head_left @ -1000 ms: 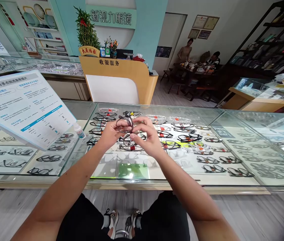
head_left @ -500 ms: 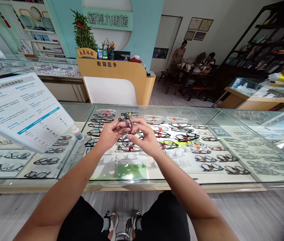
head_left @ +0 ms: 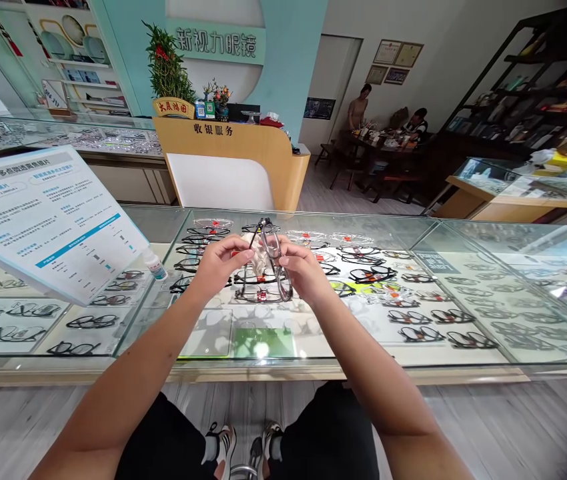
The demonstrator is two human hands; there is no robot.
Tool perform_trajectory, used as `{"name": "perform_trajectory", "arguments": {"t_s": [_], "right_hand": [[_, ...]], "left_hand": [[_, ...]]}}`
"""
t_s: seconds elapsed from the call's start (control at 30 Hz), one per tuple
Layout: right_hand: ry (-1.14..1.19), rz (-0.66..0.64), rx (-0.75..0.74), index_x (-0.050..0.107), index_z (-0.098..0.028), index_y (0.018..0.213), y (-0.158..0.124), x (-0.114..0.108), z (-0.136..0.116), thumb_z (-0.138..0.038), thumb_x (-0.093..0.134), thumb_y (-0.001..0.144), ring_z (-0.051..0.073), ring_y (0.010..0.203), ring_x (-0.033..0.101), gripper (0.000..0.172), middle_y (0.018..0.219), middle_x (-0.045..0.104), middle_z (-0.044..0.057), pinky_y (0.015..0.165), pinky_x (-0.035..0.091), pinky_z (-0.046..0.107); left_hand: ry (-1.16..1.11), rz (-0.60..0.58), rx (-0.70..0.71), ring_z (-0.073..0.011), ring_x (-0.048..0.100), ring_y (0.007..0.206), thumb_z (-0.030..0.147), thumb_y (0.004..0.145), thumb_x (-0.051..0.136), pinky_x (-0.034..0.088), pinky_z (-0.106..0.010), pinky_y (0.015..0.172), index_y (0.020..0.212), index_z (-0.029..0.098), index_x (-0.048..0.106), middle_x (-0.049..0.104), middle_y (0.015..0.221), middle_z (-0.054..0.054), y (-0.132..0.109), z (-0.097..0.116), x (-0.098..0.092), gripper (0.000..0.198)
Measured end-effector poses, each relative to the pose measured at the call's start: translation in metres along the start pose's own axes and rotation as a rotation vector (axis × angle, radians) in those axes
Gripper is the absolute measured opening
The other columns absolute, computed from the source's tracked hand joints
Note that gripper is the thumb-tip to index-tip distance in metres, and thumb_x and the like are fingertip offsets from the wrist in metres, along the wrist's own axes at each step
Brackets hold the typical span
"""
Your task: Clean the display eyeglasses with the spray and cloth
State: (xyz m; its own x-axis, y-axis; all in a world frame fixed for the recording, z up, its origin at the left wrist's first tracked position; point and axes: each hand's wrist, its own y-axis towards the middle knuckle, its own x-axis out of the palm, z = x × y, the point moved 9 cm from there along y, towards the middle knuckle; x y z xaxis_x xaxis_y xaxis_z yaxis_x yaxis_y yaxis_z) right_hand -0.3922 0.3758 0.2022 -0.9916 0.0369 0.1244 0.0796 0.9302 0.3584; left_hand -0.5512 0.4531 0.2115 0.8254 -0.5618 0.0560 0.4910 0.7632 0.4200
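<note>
Over the glass counter [head_left: 203, 333], a pair of eyeglasses [head_left: 284, 287] with dark frames is held between my two hands, turned on end. My left hand [head_left: 213, 270] is closed, thumb and fingers pinching one temple arm. On the other side my right hand [head_left: 308, 272] grips the front of the frame near the lenses. A crumpled whitish cloth or tissue [head_left: 259, 259] shows between the hands, behind the temple arm; which fingers press on it is hidden. Rows of eyeglasses [head_left: 372, 275] lie beneath and around my hands in the display.
A small white bottle [head_left: 155, 265] stands left of my hands, by a tilted printed sheet [head_left: 58, 227]. A wooden cashier desk [head_left: 233, 143] rises beyond the counter. Two people [head_left: 358, 110] are by a dark table at the back right. More display cases [head_left: 513, 193] stand to the right.
The eyeglasses have been turned upright, their temple arms now spread out and plainly seen. My hands have moved slightly apart, and the whitish cloth or tissue has come into view between them.
</note>
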Motion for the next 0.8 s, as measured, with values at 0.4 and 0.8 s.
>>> {"name": "perform_trajectory", "arguments": {"t_s": [0.4, 0.8], "right_hand": [[0.105, -0.193, 0.216, 0.069, -0.020, 0.065, -0.001, -0.012, -0.001, -0.036, 0.086, 0.066, 0.016, 0.068, 0.048, 0.023, 0.078, 0.059, 0.002, 0.062, 0.032, 0.031], [0.283, -0.110, 0.062, 0.072, -0.024, 0.077, 0.006, -0.031, -0.010, -0.051, 0.098, 0.076, 0.019, 0.076, 0.064, 0.038, 0.078, 0.069, 0.002, 0.073, 0.052, 0.033]], "left_hand": [[0.050, -0.057, 0.029, -0.0192, 0.064, 0.079, 0.040, 0.072, 0.099, 0.051, -0.034, 0.074, 0.078, 0.024, 0.088, 0.074, 0.079, -0.004, 0.015, 0.009, -0.030, 0.021], [-0.357, 0.154, -0.210, -0.0212, 0.072, 0.078, 0.073, 0.085, 0.082, 0.052, -0.033, 0.069, 0.089, 0.019, 0.086, 0.084, 0.096, -0.011, 0.022, -0.031, -0.054, 0.054]]}}
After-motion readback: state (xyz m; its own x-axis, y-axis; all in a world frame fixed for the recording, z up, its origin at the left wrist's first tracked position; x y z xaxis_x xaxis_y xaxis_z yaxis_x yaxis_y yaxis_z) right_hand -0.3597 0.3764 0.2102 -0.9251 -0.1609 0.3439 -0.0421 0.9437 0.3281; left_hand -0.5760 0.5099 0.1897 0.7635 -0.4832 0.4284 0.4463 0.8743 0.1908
